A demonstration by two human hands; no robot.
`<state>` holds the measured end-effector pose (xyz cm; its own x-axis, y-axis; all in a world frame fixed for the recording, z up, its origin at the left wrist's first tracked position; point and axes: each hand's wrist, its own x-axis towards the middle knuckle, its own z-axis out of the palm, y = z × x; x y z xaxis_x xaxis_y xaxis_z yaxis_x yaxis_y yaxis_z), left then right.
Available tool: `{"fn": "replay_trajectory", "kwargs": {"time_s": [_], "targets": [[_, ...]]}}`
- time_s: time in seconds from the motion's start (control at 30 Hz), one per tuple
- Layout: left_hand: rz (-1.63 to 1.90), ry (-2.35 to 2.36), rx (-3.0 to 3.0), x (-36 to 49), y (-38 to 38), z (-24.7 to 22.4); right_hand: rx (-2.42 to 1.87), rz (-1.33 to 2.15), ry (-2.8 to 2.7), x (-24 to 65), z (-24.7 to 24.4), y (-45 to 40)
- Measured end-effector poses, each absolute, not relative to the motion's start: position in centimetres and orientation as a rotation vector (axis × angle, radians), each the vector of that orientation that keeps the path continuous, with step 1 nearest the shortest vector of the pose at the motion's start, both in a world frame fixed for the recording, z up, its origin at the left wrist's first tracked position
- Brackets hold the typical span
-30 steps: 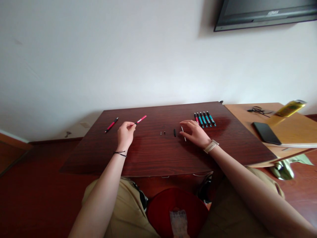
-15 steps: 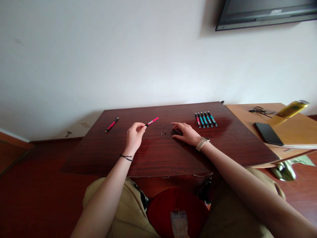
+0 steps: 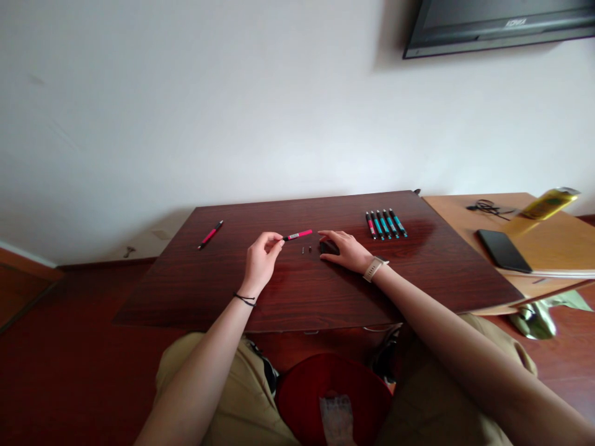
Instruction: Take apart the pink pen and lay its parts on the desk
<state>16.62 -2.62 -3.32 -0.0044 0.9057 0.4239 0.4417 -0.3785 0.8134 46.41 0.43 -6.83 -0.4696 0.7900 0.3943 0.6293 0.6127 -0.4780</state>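
A red pen (image 3: 210,235) lies alone near the far left corner of a dark wooden table (image 3: 288,297), well apart from both hands. Toward the middle, the person's left hand (image 3: 261,261), a thin black band at its wrist, pinches the dark end of a pink pen barrel (image 3: 298,235) between thumb and fingertips and holds it just above the tabletop, nearly level, its free end pointing right. Just beyond that end, two tiny dark parts (image 3: 306,250) sit on the wood between the hands. The right hand (image 3: 343,250), with a pale watch on the wrist, lies palm down on the table with its fingers over a small black piece (image 3: 326,248); whether the fingers grip it or merely cover it cannot be told. Farther right, near the table's back edge, a row of pens (image 3: 385,223), one red and the rest teal, lies side by side. Beside the table stands a lighter wooden desk (image 3: 548,244) carrying a dark phone (image 3: 503,249), a yellow bottle (image 3: 546,202) and a black cable (image 3: 487,207). A screen (image 3: 497,25) hangs on the white wall above.
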Motion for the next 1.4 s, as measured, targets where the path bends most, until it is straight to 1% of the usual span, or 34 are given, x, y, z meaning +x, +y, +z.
{"fn": "replay_trajectory", "kwargs": {"time_s": [0.23, 0.33, 0.43, 0.8, 1.13, 1.4], "targets": [[1.318, 1.362, 1.866, 17.4, -3.2, -3.1, -1.044, 0.343, -2.191, 46.0, -5.3, -0.6], [1.279, 1.327, 1.894, 18.0, -4.0, -2.7, -0.970, 0.396, -2.107, 45.8, -4.1, -2.2], [1.247, 1.277, 1.935, 18.7, -4.8, -2.4, -0.982, 0.457, -2.036, 45.8, -3.3, -3.9], [1.216, 1.205, 1.933, 19.1, -5.4, -2.3, -1.043, 0.702, -1.908, 46.0, -2.2, -6.2], [1.165, 1.083, 1.558, 19.5, -4.6, -3.5, -1.026, 0.628, -1.886, 46.2, -3.3, -5.8], [1.125, 1.063, 1.495, 19.3, -4.6, -3.3, -0.944, 0.480, -1.935, 46.2, -3.3, -5.8]]}}
